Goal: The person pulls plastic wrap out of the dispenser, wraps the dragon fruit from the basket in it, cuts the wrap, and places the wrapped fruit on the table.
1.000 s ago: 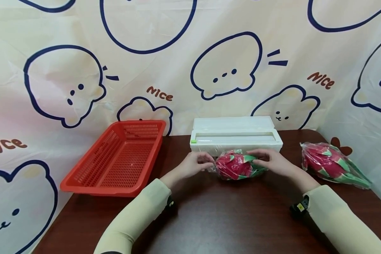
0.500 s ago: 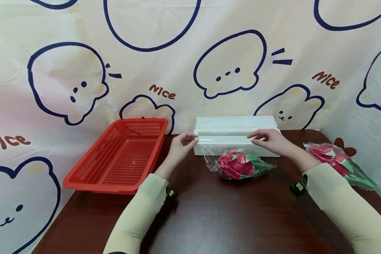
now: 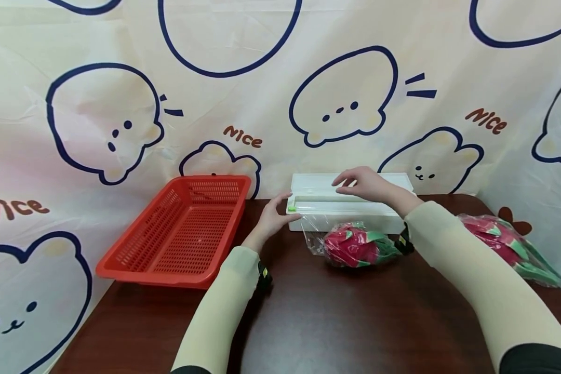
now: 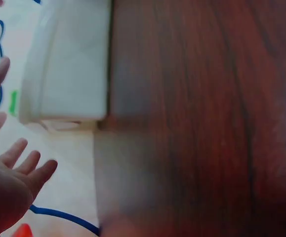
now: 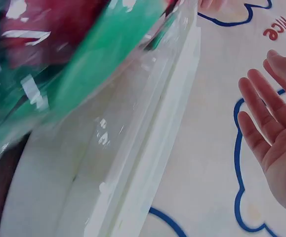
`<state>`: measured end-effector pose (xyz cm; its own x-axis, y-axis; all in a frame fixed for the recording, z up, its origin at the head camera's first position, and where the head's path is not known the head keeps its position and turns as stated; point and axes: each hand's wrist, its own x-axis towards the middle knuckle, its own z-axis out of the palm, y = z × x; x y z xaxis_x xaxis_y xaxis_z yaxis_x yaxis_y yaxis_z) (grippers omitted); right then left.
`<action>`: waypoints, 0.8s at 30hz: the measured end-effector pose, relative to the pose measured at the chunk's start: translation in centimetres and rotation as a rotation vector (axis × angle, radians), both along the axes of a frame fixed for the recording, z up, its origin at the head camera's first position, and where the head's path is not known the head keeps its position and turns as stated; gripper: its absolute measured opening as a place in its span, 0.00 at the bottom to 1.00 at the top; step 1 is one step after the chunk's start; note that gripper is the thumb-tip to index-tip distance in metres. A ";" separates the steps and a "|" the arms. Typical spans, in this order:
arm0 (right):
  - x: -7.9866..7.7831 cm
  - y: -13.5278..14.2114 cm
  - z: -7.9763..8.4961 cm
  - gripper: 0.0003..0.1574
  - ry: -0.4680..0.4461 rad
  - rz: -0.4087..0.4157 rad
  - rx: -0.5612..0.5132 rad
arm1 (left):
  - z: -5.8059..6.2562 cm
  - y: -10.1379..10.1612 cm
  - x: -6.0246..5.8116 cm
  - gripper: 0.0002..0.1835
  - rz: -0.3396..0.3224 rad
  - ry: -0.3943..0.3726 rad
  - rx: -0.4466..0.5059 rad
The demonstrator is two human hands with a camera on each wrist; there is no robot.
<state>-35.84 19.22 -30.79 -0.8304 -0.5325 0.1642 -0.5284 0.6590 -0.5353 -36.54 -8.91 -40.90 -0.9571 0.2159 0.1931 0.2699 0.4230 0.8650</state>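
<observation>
A white cling film dispenser box stands by the back wall, its lid raised, with a green tab at its left end. In front lies a dragon fruit wrapped in clear film; loose film runs from its left side up to the box. My left hand is beside the box's left end, thumb and fingers spread; in the left wrist view the hand holds nothing. Over the box hovers my right hand, fingers loosely bent and holding nothing, as the right wrist view also shows.
A red plastic basket occupies the left of the dark wooden table. Another film-wrapped dragon fruit lies at the right, partly hidden behind my right sleeve. A printed cloth hangs behind.
Both hands have left the wrapped dragon fruit. My left hand went up and left to the box's end, then spread its fingers; my right hand rose and moved left over the box.
</observation>
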 end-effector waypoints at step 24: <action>-3.9 -9.3 -2.1 0.17 -0.149 0.236 0.167 | -1.7 -0.4 -2.1 0.34 -0.100 -0.081 0.063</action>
<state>-39.72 9.91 -32.89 -0.6894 -0.7223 -0.0553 -0.6011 0.6129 -0.5128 -38.62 -9.28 -42.63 -0.9445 0.3008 0.1323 0.2362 0.3416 0.9097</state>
